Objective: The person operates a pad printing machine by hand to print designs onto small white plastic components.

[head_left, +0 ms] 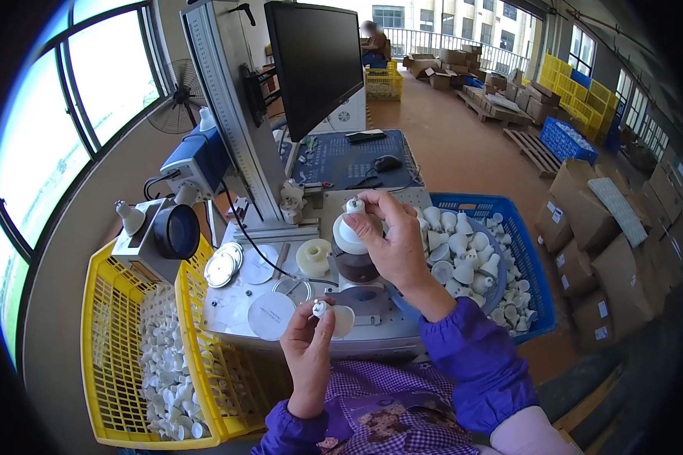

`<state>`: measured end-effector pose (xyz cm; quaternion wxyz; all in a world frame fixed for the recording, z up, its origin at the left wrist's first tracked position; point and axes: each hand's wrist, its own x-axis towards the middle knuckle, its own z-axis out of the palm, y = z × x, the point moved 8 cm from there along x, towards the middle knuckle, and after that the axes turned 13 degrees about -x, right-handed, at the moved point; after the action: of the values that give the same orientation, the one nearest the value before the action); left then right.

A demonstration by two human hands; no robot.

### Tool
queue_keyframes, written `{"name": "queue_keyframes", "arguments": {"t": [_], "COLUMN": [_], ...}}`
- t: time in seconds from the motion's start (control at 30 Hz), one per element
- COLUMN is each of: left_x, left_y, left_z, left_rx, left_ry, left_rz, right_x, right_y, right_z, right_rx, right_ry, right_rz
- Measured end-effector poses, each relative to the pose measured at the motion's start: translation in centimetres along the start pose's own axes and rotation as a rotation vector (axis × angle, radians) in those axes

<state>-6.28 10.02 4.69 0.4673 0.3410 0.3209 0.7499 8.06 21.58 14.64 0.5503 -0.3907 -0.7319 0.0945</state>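
Note:
My left hand (309,350) pinches a white spotlight bulb housing (344,322) by its narrow base, low in front of the worktop. My right hand (397,246) has its thumb and fingers closed around the neck of another white bulb housing (354,206). That one stands upright, base up, over a white ring (347,236) on a dark round fixture (357,268). Whether it rests fully in the ring cannot be made out. Left of the fixture, a cream plastic ring (313,258) lies on the metal worktop (231,307).
A yellow crate (99,341) of housings stands left; a blue crate (537,315) with a heaped round tray stands right. The marking machine's lens (177,231) and a monitor (315,64) rise over the worktop. A person (373,45) sits far back.

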Motion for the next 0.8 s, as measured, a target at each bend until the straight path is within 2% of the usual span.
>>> {"name": "queue_keyframes", "arguments": {"t": [0.2,0.3,0.4,0.43,0.53,0.6,0.67,0.8], "left_x": [-0.5,-0.8,-1.2,-1.3,-2.0,-2.4,-2.8,-3.7], "left_y": [-0.8,-1.2,-1.3,-1.4,-2.1,-2.9,-3.4,-4.3], "left_z": [0.2,0.2,-0.1,-0.6,-1.9,-2.5,-2.5,-2.1], "left_rx": [0.006,0.029,0.062,0.074,0.088,0.071,0.071,0.039], "left_ry": [0.008,0.016,0.035,0.049,0.089,0.106,0.118,0.116], "left_rz": [-0.025,-0.034,-0.043,-0.044,-0.098,-0.121,-0.146,-0.2], "right_x": [0.2,0.4,0.4,0.5,-0.6,-2.7,-5.8,-10.5], "right_y": [0.6,1.1,1.4,1.9,7.2,9.7,11.6,11.3], "right_z": [0.3,0.5,-3.0,-5.1,-9.8,-12.6,-13.8,-15.5], "right_rx": [0.068,0.132,0.197,0.073,0.034,0.033,-0.222,-0.427], "right_ry": [-0.031,-0.119,0.028,0.045,0.009,0.018,-0.215,-0.357], "right_rz": [-0.009,0.018,-0.034,-0.052,0.205,0.236,0.389,0.469]}}
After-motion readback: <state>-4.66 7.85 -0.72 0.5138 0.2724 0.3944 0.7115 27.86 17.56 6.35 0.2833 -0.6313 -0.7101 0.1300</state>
